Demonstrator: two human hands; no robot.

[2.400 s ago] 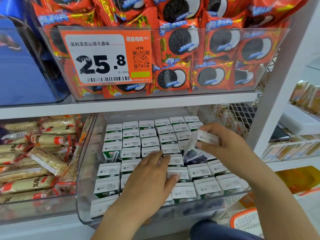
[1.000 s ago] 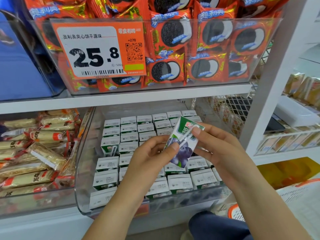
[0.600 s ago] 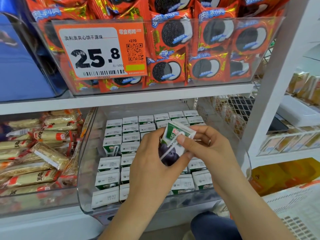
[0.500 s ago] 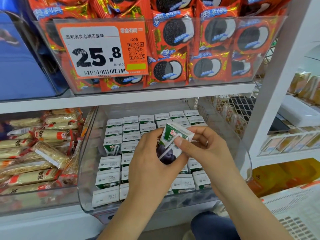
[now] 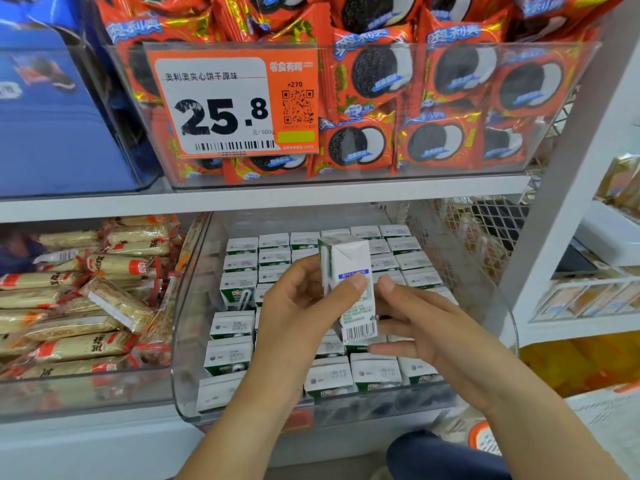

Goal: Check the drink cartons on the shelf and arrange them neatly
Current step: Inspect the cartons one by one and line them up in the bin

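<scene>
Left hand holds one carton up over the bin

The left hand grips the upright drink carton, thumb across its face; the right hand, fingers relaxed and straight, sits just beside it. Below and behind both, rows of cartons fill the clear bin.

Rows of drink cartons fill a bin on the lower shelf. Snack bars lie left of it; cookie packs sit on the shelf above. One carton is held over the rows.
</scene>
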